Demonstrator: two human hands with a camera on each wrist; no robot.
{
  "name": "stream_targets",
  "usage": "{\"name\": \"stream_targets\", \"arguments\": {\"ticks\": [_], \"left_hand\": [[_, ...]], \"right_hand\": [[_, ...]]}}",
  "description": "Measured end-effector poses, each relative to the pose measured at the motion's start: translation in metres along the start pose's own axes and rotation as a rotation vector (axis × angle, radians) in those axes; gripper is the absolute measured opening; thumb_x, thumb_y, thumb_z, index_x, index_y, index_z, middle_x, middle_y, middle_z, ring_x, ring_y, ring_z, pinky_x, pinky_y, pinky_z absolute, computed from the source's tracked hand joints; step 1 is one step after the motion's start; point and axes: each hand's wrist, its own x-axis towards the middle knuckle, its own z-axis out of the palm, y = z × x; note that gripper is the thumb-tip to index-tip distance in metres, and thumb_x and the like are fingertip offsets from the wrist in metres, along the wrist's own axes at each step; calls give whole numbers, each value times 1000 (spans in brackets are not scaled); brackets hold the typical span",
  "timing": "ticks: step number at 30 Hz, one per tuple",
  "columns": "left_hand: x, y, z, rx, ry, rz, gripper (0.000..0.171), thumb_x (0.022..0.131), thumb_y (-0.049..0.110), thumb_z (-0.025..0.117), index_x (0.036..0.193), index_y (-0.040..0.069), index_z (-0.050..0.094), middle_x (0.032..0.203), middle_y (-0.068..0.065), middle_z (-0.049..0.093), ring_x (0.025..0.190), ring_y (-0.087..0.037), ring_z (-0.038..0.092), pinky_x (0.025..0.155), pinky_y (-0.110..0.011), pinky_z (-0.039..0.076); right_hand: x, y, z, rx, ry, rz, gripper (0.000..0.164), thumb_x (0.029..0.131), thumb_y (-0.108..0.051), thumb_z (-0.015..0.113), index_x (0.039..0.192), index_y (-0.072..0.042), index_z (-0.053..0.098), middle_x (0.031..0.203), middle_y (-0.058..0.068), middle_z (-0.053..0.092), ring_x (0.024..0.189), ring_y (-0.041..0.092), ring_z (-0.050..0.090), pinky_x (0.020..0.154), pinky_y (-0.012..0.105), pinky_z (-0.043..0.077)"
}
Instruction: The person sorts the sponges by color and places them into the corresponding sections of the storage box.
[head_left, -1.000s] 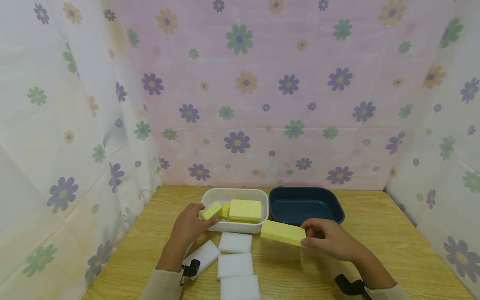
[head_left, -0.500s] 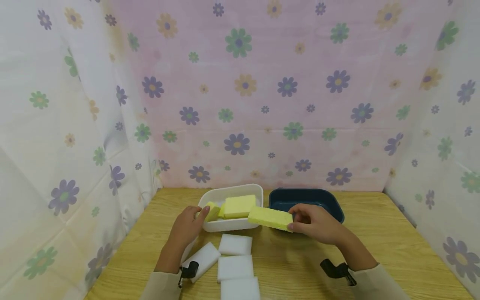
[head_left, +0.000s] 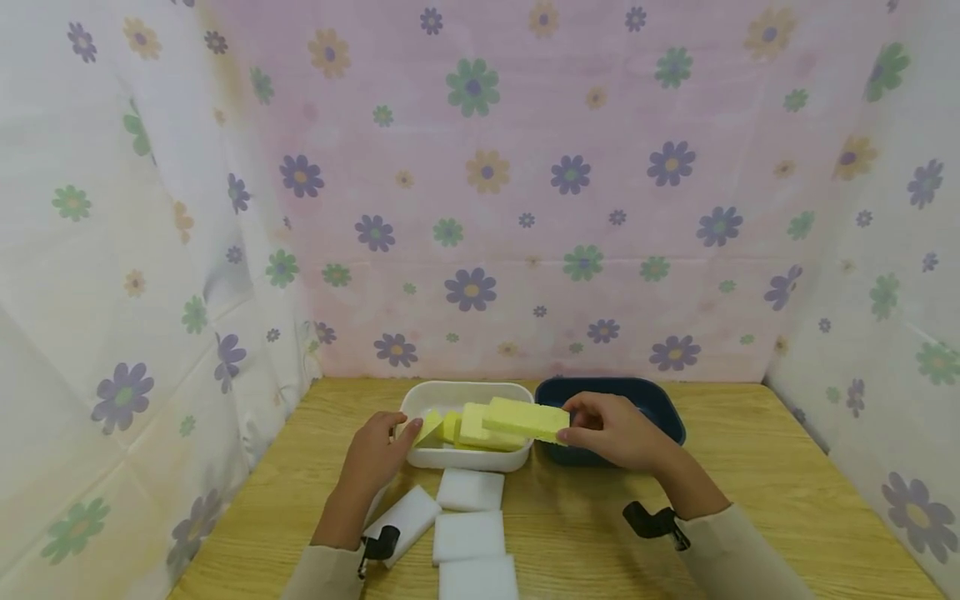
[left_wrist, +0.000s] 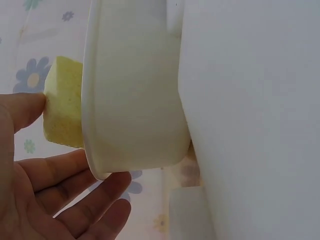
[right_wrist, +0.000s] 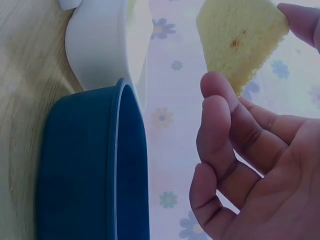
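In the head view, my right hand pinches one end of a yellow sponge, held above the right part of the white tub. The right wrist view shows this sponge between thumb and fingers. At the tub's left end, my left hand pinches a tilted yellow sponge. In the left wrist view the thumb touches that sponge, which sticks up over the rim, while other fingers lie by the rim. Another yellow sponge lies in the tub, partly covered, beside a smaller yellow piece.
A dark blue tub stands right of the white one, partly behind my right hand. In front lie several white sponge-like blocks, one of them slanted near my left wrist. A flowered curtain hangs behind the wooden table.
My right hand has moved left and away from me, carrying its sponge from before the blue tub to over the white tub. The white tub tilted briefly and sits level again.
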Motion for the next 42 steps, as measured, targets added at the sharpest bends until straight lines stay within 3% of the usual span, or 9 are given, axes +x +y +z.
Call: {"name": "stream_targets", "arguments": {"ticks": [9, 18, 22, 28, 31, 35, 42], "left_hand": [[-1, 5, 6, 65, 16, 14, 76, 94, 61, 68, 136, -3, 64, 143, -24, 58, 128, -46, 58, 103, -61, 50], [-3, 6, 5, 100, 26, 35, 71, 91, 51, 77, 135, -4, 63, 143, -24, 58, 126, -44, 60, 101, -59, 52], [-3, 7, 2, 105, -8, 38, 76, 90, 54, 77, 136, -4, 62, 142, -24, 58, 125, -44, 61, 101, -59, 52], [1, 5, -2, 94, -95, 17, 97, 77, 64, 84, 142, -3, 58, 147, -21, 54, 133, -44, 55, 106, -59, 49], [3, 4, -1, 101, -114, 8, 98, 75, 61, 87, 143, -2, 57, 149, -20, 53, 134, -44, 54, 107, -59, 48], [3, 5, 1, 108, -105, -2, 96, 78, 58, 86, 146, -1, 54, 149, -20, 52, 134, -43, 54, 106, -59, 48], [-2, 9, 3, 63, -67, 3, 95, 83, 56, 82, 152, 0, 47, 156, -21, 44, 139, -44, 50, 110, -61, 45]], "right_hand": [[30, 2, 1, -13, 33, 56, 59, 95, -55, 70, 134, -12, 63, 96, -4, 68, 80, 17, 62, 71, 35, 53], [58, 2, 11, -22, 43, 38, 52, 93, -54, 73, 126, -14, 69, 91, -1, 67, 76, 18, 60, 67, 35, 51], [69, 0, 17, -56, 37, 39, 55, 92, -57, 72, 128, -15, 70, 82, -3, 65, 67, 16, 56, 62, 33, 48], [82, -3, 27, -55, 11, 38, 46, 94, -54, 71, 112, -11, 75, 57, -4, 43, 49, 12, 34, 51, 28, 34], [85, -4, 32, -66, 12, 53, 50, 95, -52, 71, 120, -8, 74, 62, -2, 53, 51, 13, 41, 56, 29, 42], [90, -3, 38, -103, 26, 86, 61, 95, -54, 70, 134, -7, 68, 81, 2, 68, 64, 15, 56, 67, 34, 53], [95, 2, 50, -148, 39, 145, 65, 94, -57, 69, 140, -11, 63, 100, 1, 71, 82, 15, 64, 67, 36, 54]]}}
